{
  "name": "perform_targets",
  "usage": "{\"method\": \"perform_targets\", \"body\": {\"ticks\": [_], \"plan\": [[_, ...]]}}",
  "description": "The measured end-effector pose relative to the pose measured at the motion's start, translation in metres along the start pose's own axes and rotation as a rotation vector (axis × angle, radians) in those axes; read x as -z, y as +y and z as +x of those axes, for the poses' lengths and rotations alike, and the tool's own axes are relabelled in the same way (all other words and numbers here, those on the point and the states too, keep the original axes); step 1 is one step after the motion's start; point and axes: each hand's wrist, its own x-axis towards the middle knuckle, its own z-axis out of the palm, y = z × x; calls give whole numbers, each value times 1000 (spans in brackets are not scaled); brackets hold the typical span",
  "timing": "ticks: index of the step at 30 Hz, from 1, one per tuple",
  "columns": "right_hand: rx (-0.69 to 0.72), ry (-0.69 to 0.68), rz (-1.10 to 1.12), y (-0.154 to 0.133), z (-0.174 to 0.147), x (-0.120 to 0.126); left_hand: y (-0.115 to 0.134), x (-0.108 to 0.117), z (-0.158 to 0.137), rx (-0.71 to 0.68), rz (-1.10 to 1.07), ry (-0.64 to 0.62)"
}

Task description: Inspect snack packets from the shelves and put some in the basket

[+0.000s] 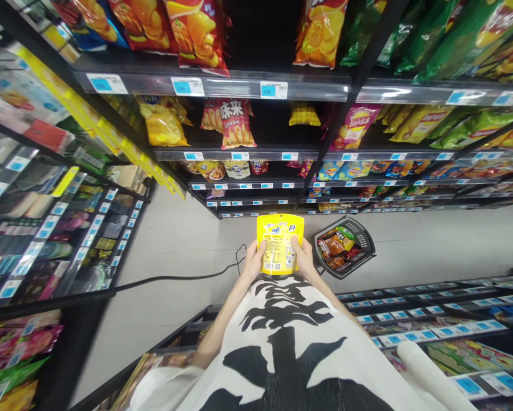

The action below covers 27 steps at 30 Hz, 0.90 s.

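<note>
I hold a yellow snack packet upright in front of my body, its printed back with small text and a barcode turned toward me. My left hand grips its left edge with the thumb on the face. My right hand grips the right edge the same way. A dark shopping basket with several snack packs in it sits on the floor just right of my hands.
Shelves of chip bags with blue price tags face me across a pale floor aisle. Another shelf rack runs along the left. A black cable lies on the floor. Low shelves stand close on my right.
</note>
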Motion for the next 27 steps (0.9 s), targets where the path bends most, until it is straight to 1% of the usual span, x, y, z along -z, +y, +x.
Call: {"method": "perform_targets", "body": {"ticks": [4,13,18,27], "plan": [[1,-2,5,2,1,1,-1,0,0,-6,9,3],[52,5,-29,4,1,2,0,2,0,-33,51,4],[77,-5,-13,8,3,4,0,2,0,-38,50,2],[68,-19,-2,8,3,5,2,1,-1,-29,42,-11]]}}
